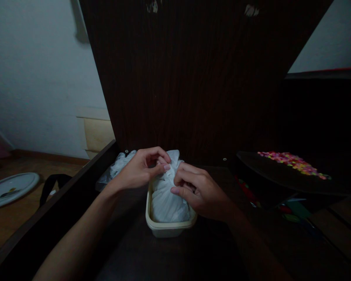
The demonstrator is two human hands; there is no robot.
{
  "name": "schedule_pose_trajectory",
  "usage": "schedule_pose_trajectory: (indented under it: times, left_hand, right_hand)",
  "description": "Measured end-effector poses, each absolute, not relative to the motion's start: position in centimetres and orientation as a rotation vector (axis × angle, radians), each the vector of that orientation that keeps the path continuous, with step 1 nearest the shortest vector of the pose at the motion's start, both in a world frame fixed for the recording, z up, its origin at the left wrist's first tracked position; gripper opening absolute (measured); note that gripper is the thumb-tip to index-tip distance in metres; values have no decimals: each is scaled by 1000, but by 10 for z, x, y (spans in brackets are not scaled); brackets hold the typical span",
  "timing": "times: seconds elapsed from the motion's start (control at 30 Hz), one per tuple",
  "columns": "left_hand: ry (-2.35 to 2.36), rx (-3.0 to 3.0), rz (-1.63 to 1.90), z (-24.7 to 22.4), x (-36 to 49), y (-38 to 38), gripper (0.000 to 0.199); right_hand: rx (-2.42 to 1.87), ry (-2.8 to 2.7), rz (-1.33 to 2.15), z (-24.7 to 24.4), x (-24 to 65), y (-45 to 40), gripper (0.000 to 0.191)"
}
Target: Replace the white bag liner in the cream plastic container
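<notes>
A white plastic bag (169, 205), gathered at its top, sits inside a pale rectangular tub (171, 225). My left hand (143, 167) pinches the twisted top of the bag from the left, thumb and fingers pressed together. From the right, my right hand (197, 187) grips the same gathered plastic with curled fingers. Whatever the bag contains is hidden by the plastic. The tub rests on a dark wooden surface (128, 242).
Behind the tub rises a dark wooden panel (193, 86). Crumpled clear plastic (121, 162) lies at the back left, beside a raised dark edge (76, 199). Colourful small pieces (295, 164) lie on a dark shelf at right. A round white lid-like object (13, 185) is on the floor.
</notes>
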State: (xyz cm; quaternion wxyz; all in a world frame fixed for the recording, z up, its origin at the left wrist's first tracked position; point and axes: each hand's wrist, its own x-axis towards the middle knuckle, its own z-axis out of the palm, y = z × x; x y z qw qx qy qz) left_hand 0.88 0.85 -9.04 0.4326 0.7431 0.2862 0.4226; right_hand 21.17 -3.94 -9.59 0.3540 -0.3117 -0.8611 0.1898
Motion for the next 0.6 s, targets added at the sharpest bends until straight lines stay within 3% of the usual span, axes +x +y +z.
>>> schedule_pose_trajectory:
  times: [0.27,0.47,0.6]
  left_hand:
    - [764,1790,1180,-87,15,-3,14]
    - [684,1869,1217,-96,12,10,17]
    - [693,1837,1210,-97,14,13,19]
  right_hand:
    - [-1090,-2146,35,-111,200,-45,17]
    - [-825,-2292,254,-105,207,-41,25]
    - [-917,-2233,263,-102,210,-41,18]
